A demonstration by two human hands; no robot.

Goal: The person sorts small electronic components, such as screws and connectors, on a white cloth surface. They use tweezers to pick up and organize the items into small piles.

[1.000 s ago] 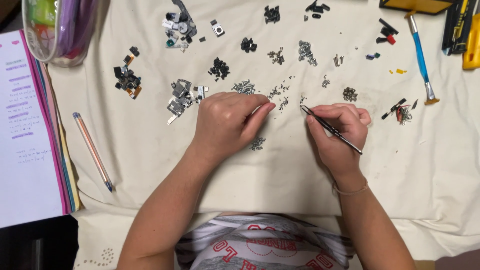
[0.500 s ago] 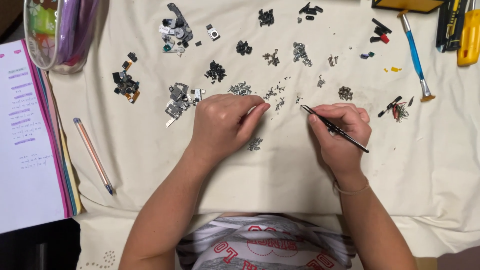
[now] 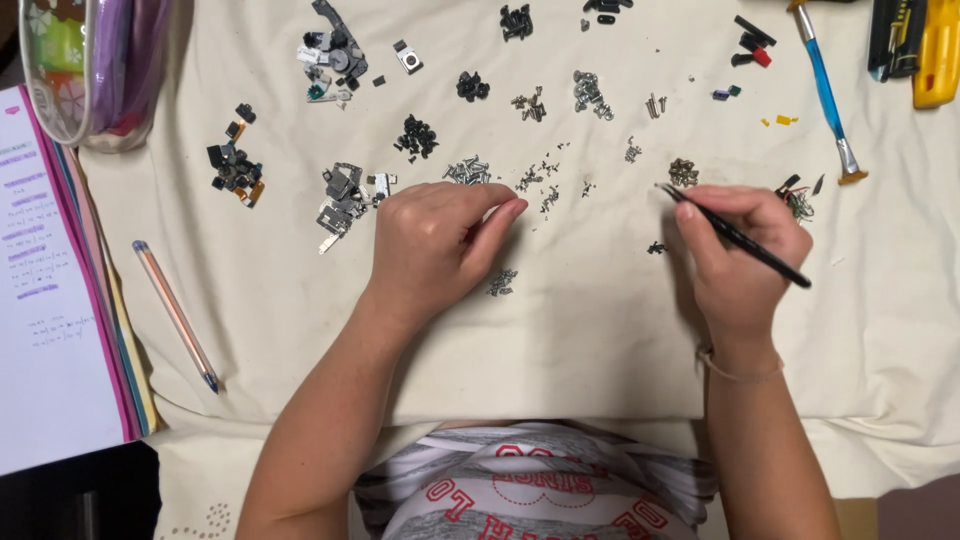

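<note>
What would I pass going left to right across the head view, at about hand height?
Paper sheets → pen → left hand → small screw pile → right hand holding black tweezers.

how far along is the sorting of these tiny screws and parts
Much looks sorted: separate piles of black parts, metal brackets and dark screws lie across the cloth. In hand: the right hand holds black tweezers with their tips over the cloth, and the left hand rests beside a small screw cluster. Left: loose scattered screws in the middle.
</note>
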